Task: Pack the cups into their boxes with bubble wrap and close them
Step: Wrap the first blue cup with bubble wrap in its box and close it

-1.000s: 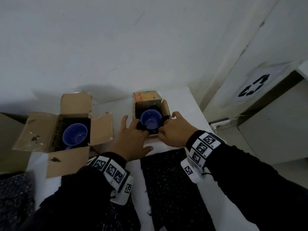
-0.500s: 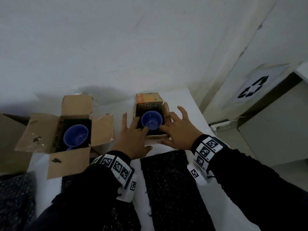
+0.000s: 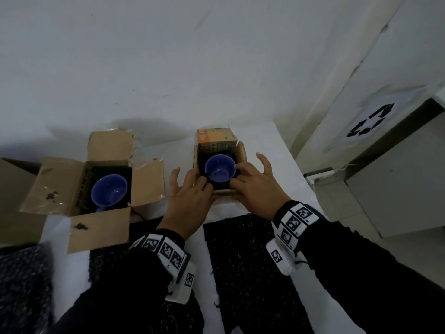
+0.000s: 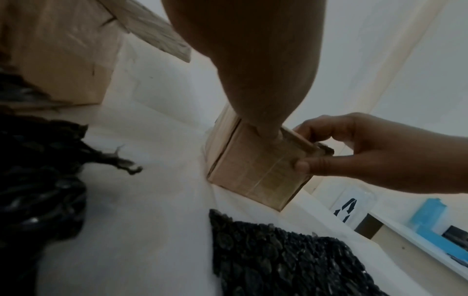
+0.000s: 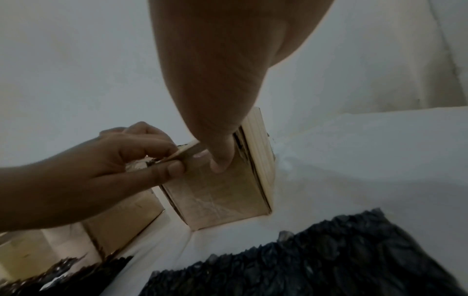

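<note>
A small cardboard box (image 3: pixel 242 153) with an orange far flap stands at the back of the white table. Inside it a blue cup (image 3: pixel 219 168) sits upright, ringed by black bubble wrap. My left hand (image 3: pixel 199 184) and right hand (image 3: pixel 237 179) meet at the box's near edge. In the wrist views each hand pinches the near flap, thumb on the front wall (image 4: pixel 253 176) and fingers curled over the top. A larger open box (image 3: pixel 101 227) on the left holds a second blue cup (image 3: pixel 109 190).
A sheet of black bubble wrap (image 3: pixel 240 261) lies on the table in front of the small box, with more wrap (image 3: pixel 24 285) at the near left. Another carton (image 3: pixel 9 189) stands at the far left. A recycling-marked bin (image 3: pixel 370 121) is beyond the table's right edge.
Both hands have drawn back from around the cup's rim to the small box's near edge, outer fingers now spread. Cup and boxes have not moved.
</note>
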A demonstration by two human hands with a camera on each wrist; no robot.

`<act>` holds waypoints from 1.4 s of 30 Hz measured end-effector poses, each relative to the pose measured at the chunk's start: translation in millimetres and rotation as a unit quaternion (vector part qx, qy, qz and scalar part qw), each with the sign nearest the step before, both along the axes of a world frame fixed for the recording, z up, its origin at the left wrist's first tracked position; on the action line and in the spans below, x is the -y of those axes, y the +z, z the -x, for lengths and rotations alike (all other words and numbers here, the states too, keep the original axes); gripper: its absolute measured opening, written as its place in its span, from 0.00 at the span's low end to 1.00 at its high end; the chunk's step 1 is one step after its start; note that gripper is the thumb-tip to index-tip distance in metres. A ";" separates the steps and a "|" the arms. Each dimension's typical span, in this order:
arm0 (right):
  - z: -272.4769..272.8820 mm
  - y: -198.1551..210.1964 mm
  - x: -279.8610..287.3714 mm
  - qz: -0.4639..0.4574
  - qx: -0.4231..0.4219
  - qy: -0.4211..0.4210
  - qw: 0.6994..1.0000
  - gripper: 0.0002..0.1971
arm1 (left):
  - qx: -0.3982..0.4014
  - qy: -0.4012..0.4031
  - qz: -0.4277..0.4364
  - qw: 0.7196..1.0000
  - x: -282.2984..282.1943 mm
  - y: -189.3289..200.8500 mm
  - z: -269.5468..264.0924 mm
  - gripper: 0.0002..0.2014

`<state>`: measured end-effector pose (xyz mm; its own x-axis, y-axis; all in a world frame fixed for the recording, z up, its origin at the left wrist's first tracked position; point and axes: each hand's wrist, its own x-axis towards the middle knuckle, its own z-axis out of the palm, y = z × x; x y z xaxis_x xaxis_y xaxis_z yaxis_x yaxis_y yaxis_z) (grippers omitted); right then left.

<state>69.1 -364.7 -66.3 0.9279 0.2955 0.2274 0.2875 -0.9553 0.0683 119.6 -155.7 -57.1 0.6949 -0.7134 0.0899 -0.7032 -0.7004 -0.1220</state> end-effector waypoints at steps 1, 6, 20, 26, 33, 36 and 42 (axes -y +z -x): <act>0.0 -0.3 0.0 -0.002 -0.011 -0.007 1.000 0.07 | 0.002 -0.001 0.003 1.000 -0.8 -0.9 0.8 0.10; 0.1 4.3 -4.0 -0.013 -0.038 -0.020 0.999 0.04 | -0.005 0.019 -0.014 1.000 6.7 6.4 -1.5 0.11; 89.7 -38.9 -10.4 -0.209 -0.117 -0.136 0.961 0.40 | 0.004 0.019 0.039 0.999 -12.1 -4.5 38.7 0.27; 95.8 -33.7 -21.0 -0.069 -0.213 -0.165 0.960 0.25 | -0.063 0.070 0.134 0.987 -22.0 -1.0 65.4 0.24; 81.4 20.3 -18.1 -0.431 -0.219 -0.056 0.873 0.08 | -0.197 0.033 0.188 0.962 -32.6 8.2 81.1 0.35; 73.4 50.7 -13.9 -0.510 -0.172 -0.055 0.841 0.15 | -0.262 0.042 0.277 0.924 -30.8 23.0 74.8 0.25; 70.3 70.9 2.1 -0.577 -0.333 -0.146 0.731 0.27 | -0.250 0.055 0.409 0.876 -27.0 89.4 63.6 0.17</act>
